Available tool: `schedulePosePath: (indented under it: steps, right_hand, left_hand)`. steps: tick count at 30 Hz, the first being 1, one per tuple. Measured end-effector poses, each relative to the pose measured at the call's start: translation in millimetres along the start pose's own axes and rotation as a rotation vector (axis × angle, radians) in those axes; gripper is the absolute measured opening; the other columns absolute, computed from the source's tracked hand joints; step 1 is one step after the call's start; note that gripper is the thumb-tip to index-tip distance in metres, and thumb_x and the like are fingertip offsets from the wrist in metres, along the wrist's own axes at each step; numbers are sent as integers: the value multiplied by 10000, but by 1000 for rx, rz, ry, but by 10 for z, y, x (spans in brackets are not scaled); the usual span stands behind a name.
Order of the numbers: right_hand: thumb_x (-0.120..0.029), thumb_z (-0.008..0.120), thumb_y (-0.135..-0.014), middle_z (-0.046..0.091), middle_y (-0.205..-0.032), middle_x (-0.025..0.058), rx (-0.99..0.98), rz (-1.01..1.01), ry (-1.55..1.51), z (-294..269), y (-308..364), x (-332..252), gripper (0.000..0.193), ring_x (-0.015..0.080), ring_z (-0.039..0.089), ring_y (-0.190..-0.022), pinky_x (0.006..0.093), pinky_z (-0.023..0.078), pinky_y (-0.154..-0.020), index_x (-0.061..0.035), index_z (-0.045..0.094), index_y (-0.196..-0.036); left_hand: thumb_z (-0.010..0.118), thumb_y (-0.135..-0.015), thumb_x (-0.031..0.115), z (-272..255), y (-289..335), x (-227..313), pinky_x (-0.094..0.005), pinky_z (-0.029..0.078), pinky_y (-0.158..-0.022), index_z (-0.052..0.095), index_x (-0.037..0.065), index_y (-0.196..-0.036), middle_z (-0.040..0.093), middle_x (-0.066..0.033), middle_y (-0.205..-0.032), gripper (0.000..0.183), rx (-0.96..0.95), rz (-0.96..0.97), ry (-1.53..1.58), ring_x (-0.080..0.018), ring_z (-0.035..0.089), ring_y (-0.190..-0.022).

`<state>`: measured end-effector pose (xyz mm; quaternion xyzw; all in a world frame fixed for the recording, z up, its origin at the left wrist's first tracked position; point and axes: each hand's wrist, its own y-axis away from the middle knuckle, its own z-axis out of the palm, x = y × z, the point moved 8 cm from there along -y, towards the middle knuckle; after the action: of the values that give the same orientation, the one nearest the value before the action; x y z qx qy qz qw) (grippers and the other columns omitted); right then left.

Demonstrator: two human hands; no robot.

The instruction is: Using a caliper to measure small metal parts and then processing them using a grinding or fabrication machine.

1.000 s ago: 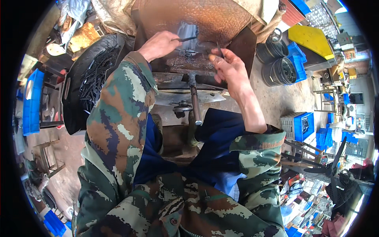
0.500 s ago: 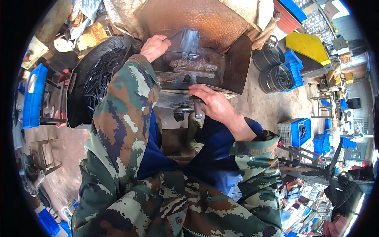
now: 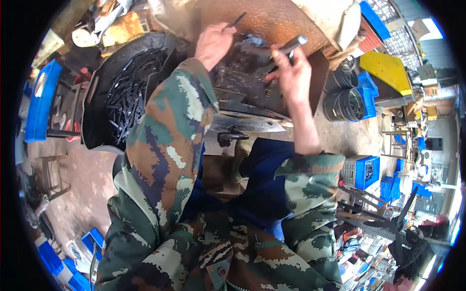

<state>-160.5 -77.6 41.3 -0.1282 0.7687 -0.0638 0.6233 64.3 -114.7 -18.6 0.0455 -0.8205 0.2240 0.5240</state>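
Black thin pieces [image 3: 127, 92] lie in a dark tub [image 3: 90, 114] at ten o'clock. At twelve o'clock, our left hand [image 3: 214, 44] pinches a thin dark strip [image 3: 238, 20] by its near end; we judge it light and stiff, maybe slippery, so this end suits the fingertips. At one o'clock, our right hand [image 3: 294, 80] grips a grey metal bar [image 3: 294, 44], how firmly we cannot tell; it seems heavy and rigid, best held around its shaft.

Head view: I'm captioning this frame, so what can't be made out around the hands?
Head view:
- Dark strip: gripped end, hidden by the left hand.
- Metal rod: gripped part, hidden by the right hand.
- Black tub: floor, hidden beneath piled strips.
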Motion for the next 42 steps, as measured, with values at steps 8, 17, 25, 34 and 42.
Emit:
schedulePosePath:
  steps: [8,17,25,34,42]
  right_hand:
    - [-203,670,-929,592,-868,61,97,104,83,-71,-907,330,229,120,589,-527,247,529,-440,-18,616,-1052]
    - [-238,698,-918,468,-620,-38,75,72,14,151,-1090,472,261,66,463,-456,234,489,-433,-25,639,-1057]
    - [-277,708,-909,458,-588,-32,85,72,64,-34,-1204,566,286,83,478,-452,251,510,-453,-26,659,-1037]
    - [-272,666,-937,704,-991,57,51,114,146,17,-1127,436,327,88,582,-611,233,559,-516,-4,633,-1121]
    - [-227,662,-939,702,-990,47,49,126,53,156,-1128,407,283,65,516,-576,225,546,-508,-17,636,-1127]
  left_hand:
    - [594,-916,247,200,106,292,-370,523,-786,671,13,-984,693,-179,-861,256,-8,-44,97,-284,689,-842]
    - [594,-875,273,-31,219,386,-471,529,-804,710,67,-1005,683,-231,-866,270,65,-97,60,-414,664,-873]
    - [586,-880,236,-124,130,627,-413,537,-780,714,32,-1009,696,-199,-815,273,-48,-106,218,-336,688,-789]
    - [591,-927,260,-1700,26,-142,-305,495,-801,671,32,-1102,698,-51,-906,298,-250,25,-117,-116,606,-865]
    - [697,-767,417,-2510,467,-1744,-413,518,-912,717,185,-1112,704,-149,-1061,416,-81,-438,-791,-338,657,-1033]
